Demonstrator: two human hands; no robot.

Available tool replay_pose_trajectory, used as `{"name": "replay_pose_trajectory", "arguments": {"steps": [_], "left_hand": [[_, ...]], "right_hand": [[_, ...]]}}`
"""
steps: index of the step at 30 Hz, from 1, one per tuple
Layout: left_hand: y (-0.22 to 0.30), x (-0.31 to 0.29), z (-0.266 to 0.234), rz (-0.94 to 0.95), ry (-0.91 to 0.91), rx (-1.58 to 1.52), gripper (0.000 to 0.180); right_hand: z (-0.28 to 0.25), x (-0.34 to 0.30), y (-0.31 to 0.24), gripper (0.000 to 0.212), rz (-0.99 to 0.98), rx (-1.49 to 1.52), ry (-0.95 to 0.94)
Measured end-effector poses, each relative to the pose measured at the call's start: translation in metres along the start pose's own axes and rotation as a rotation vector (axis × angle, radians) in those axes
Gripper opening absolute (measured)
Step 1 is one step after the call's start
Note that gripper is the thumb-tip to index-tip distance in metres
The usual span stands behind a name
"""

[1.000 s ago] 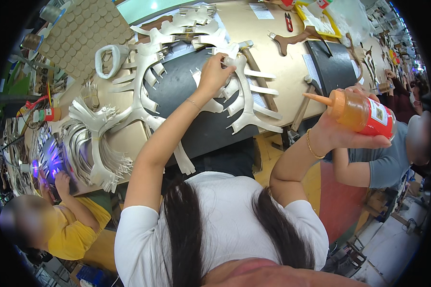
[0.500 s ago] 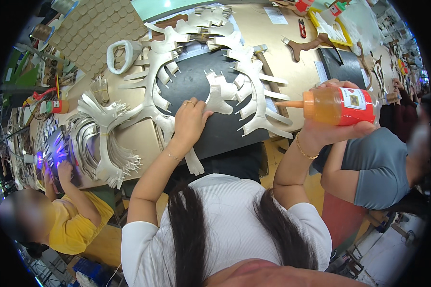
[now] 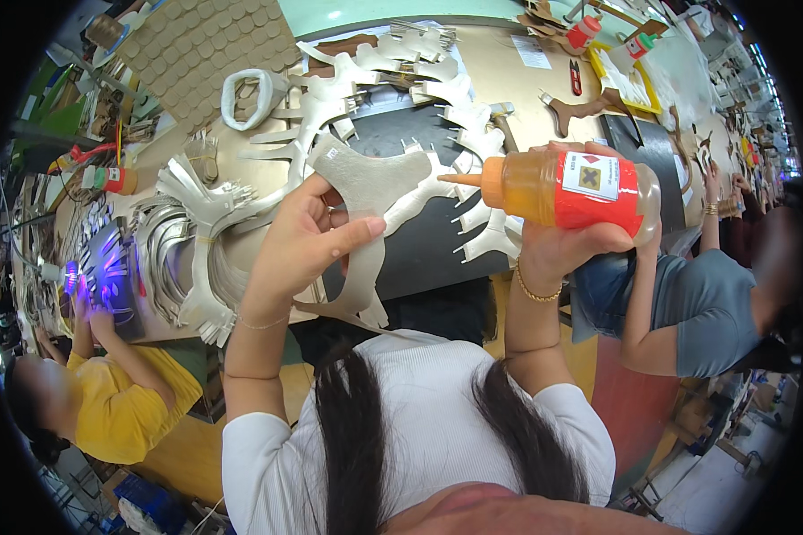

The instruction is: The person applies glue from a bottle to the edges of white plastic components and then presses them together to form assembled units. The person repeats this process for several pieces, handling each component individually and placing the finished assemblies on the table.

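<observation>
Bottle: clear, rounded, with a red-and-white label; amber liquid inside; orange conical nozzle. The bottle (image 3: 589, 192) lies level right of centre, its tip farther left in the frame than half a second ago and now just beside the pale piece.
Right hand: wrapped around the bottle from below, right of centre; the right hand (image 3: 562, 250) held it in the earlier frame too.
Left hand: thumb and fingers closed on a pale piece; the left hand (image 3: 303, 241) lay over the board half a second ago and is now raised.
Pale piece: the pale piece (image 3: 379, 183), smooth, faintly metallic, branching, at centre in the left hand, above the board.
Board: black board (image 3: 419, 263), flat, dark and smooth, at centre.
Strap stack: strap stack (image 3: 203, 276), many thin pale layers with slit ends, left of centre.
Pot: white-lined pot (image 3: 227, 98), upper left; contents cannot be told.
Disc sheet: disc sheet (image 3: 205, 58), tan, rows of rounds, upper left.
Tray: yellow tray (image 3: 653, 96), upper right, holding white items.
</observation>
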State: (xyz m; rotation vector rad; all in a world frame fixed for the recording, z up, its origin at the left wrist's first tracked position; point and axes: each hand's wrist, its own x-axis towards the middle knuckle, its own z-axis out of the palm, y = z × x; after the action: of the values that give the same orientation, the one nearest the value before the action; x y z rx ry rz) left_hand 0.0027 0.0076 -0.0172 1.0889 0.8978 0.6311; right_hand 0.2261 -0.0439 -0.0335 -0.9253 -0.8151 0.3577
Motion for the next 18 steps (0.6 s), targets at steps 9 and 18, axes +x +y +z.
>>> {"name": "replay_pose_trajectory", "arguments": {"steps": [9,18], "left_hand": [[0.002,-0.012,0.003,0.070,-0.039,-0.003,0.051],[-0.002,-0.012,0.005,0.077,-0.067,-0.001,0.047]], "right_hand": [[0.016,0.001,-0.003,0.090,-0.062,-0.044,-0.047],[0.021,-0.005,-0.004,0.094,-0.047,-0.056,-0.104]]}}
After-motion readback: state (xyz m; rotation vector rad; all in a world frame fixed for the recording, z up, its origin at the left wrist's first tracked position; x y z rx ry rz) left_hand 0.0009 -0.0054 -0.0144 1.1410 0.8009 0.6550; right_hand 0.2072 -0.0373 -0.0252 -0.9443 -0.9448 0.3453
